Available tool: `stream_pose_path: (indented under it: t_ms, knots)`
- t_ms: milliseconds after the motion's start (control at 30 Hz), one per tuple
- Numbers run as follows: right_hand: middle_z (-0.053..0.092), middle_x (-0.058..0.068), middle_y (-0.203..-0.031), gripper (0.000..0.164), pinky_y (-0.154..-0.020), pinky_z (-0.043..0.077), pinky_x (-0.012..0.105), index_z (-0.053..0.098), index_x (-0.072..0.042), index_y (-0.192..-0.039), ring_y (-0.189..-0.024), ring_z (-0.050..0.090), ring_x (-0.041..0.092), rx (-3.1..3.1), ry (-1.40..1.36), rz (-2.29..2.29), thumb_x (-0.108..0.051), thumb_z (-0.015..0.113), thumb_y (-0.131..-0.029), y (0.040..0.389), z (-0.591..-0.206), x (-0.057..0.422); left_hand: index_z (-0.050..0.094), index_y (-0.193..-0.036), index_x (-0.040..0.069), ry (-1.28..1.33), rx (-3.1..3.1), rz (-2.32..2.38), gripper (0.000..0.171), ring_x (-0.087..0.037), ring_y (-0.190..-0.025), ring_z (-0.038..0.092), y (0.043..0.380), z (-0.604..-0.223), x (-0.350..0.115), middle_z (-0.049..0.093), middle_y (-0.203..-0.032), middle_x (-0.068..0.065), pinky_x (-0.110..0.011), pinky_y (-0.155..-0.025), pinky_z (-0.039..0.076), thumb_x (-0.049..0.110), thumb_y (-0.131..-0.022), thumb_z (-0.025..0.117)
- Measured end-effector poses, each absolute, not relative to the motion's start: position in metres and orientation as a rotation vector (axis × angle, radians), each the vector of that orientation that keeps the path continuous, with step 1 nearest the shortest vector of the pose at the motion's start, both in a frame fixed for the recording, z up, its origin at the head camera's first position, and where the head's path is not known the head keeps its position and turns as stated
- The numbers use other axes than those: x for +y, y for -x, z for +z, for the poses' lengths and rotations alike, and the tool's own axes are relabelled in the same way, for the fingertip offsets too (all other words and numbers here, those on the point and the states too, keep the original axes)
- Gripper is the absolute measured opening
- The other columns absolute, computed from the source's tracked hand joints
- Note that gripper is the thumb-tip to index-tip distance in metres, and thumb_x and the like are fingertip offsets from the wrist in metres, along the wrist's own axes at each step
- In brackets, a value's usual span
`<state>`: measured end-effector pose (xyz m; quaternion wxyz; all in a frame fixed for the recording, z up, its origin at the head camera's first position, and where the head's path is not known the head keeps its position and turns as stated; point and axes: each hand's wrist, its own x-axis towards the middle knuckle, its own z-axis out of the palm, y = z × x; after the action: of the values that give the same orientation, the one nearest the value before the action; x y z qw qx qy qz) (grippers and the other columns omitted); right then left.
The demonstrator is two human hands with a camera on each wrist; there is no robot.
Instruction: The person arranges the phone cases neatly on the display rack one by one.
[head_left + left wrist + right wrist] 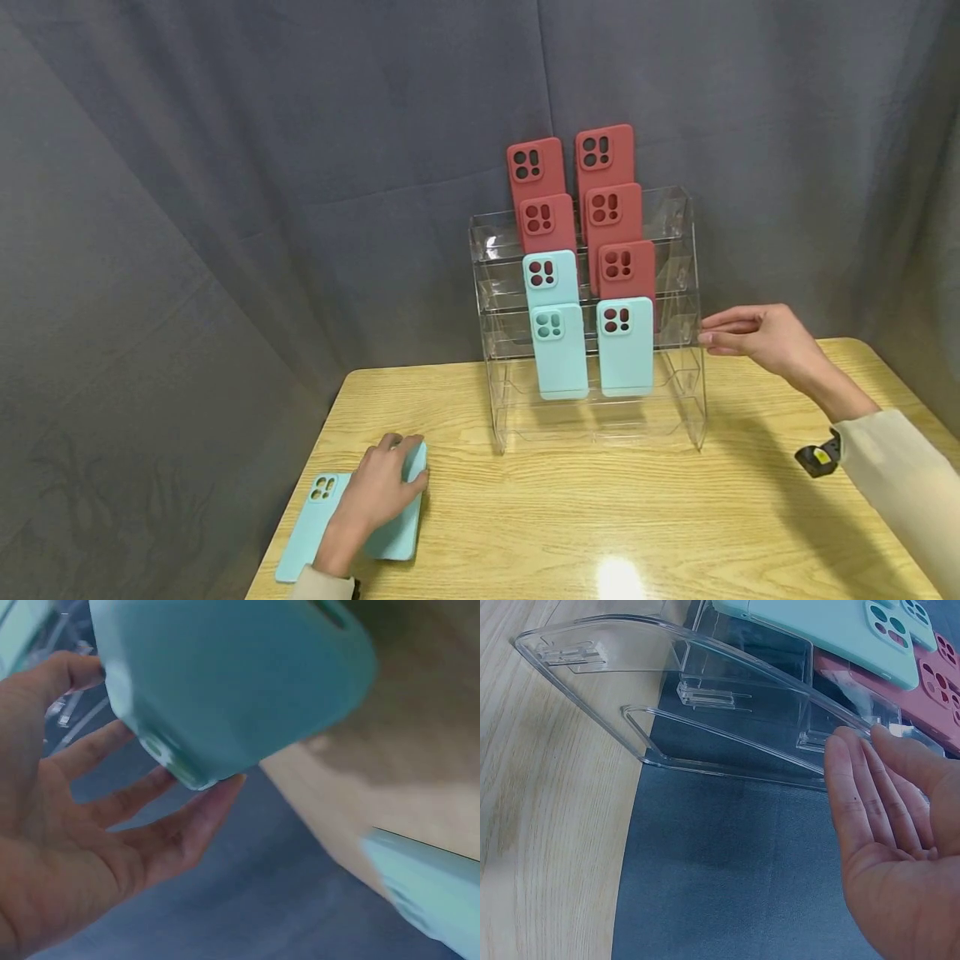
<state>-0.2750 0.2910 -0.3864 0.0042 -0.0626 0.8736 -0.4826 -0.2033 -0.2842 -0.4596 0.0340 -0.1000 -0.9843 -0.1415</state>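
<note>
At the table's left, my left hand (pixel 378 492) holds a light blue phone case (pixel 405 517) by its edges. In the left wrist view the fingertips lie along the end of this case (pixel 232 682), its underside tilted up off the wood. Another light blue phone case (pixel 307 533) lies flat beside it, partly covered by the hand. My right hand (pixel 765 337) rests its fairly straight fingertips on the right side of a clear acrylic rack (pixel 498 400). Seen from the right wrist, thumb and fingers meet the side panel (pixel 742 664) near its edge.
The tiered rack carries red phone cases (pixel 615 158) on its upper tiers and light blue phone cases (pixel 626 358) lower down, in two columns. The wooden table (pixel 555 517) ends at the left against a dark grey curtain (pixel 337 167).
</note>
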Motion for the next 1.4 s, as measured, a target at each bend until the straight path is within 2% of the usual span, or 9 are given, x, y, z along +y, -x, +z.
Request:
stream_pose_path:
  t_ms: [133, 333, 533, 733, 1100, 1233, 1400]
  knots:
    - [0.083, -0.003, -0.106, 0.051, -0.079, 0.059, 0.010, 0.065, 0.003, -0.137, -0.088, 0.078, 0.000, 2.733, 0.197, -1.526, -0.031, 0.074, -0.101, 0.275, -0.387, 0.291, 0.061, -0.147, 0.021, 0.318, -2.936, -0.447, 0.054, -0.046, -0.124, 0.063, 0.203, -0.444, -0.263, 0.059, -0.147, -0.018, -0.057, -0.079, 0.061, 0.035, -0.097, 0.071]
    - [0.083, -0.008, -0.102, 0.052, -0.079, 0.061, 0.012, 0.064, 0.006, -0.137, -0.088, 0.078, 0.000, 2.714, 0.200, -1.564, -0.029, 0.074, -0.101, 0.274, -0.389, 0.292, 0.060, -0.148, 0.026, 0.363, -2.795, -0.502, 0.055, -0.044, -0.128, 0.061, 0.202, -0.424, -0.225, 0.057, -0.149, -0.016, -0.058, -0.083, 0.062, 0.038, -0.096, 0.072]
    - [0.083, -0.007, -0.104, 0.051, -0.080, 0.062, 0.013, 0.064, 0.005, -0.138, -0.089, 0.078, 0.000, 2.712, 0.197, -1.562, -0.029, 0.074, -0.101, 0.275, -0.388, 0.291, 0.062, -0.146, 0.024, 0.447, -2.593, -0.530, 0.054, -0.044, -0.125, 0.062, 0.202, -0.407, -0.184, 0.057, -0.147, -0.017, -0.056, -0.073, 0.064, 0.035, -0.095, 0.075]
    - [0.083, -0.004, -0.107, 0.052, -0.081, 0.061, 0.012, 0.065, 0.003, -0.138, -0.089, 0.078, 0.001, 2.725, 0.199, -1.541, -0.031, 0.074, -0.101, 0.276, -0.386, 0.288, 0.063, -0.144, 0.022, 0.504, -2.396, -0.502, 0.055, -0.042, -0.123, 0.063, 0.207, -0.394, -0.140, 0.058, -0.144, -0.018, -0.054, -0.071, 0.066, 0.034, -0.093, 0.077]
    - [0.083, -0.001, -0.107, 0.051, -0.080, 0.062, 0.014, 0.065, 0.004, -0.137, -0.089, 0.078, 0.000, 2.731, 0.199, -1.539, -0.030, 0.074, -0.101, 0.276, -0.386, 0.288, 0.062, -0.144, 0.027, 0.530, -2.283, -0.372, 0.055, -0.035, -0.117, 0.061, 0.235, -0.376, -0.051, 0.059, -0.141, -0.015, -0.037, -0.065, 0.063, 0.041, -0.092, 0.075]
    - [0.083, -0.002, -0.107, 0.051, -0.080, 0.062, 0.013, 0.065, 0.004, -0.137, -0.089, 0.078, 0.000, 2.734, 0.190, -1.541, -0.030, 0.074, -0.100, 0.275, -0.386, 0.289, 0.061, -0.143, 0.028, 0.507, -2.242, -0.329, 0.056, -0.034, -0.114, 0.062, 0.244, -0.373, -0.022, 0.059, -0.138, -0.013, -0.033, -0.063, 0.062, 0.042, -0.091, 0.076]
    - [0.082, -0.010, -0.103, 0.052, -0.079, 0.061, 0.012, 0.064, 0.006, -0.137, -0.088, 0.078, 0.000, 2.718, 0.179, -1.586, -0.029, 0.075, -0.100, 0.275, -0.387, 0.289, 0.060, -0.144, 0.029, 0.463, -2.175, -0.202, 0.058, -0.035, -0.112, 0.061, 0.249, -0.375, 0.010, 0.057, -0.137, -0.015, -0.036, -0.066, 0.062, 0.044, -0.091, 0.075]
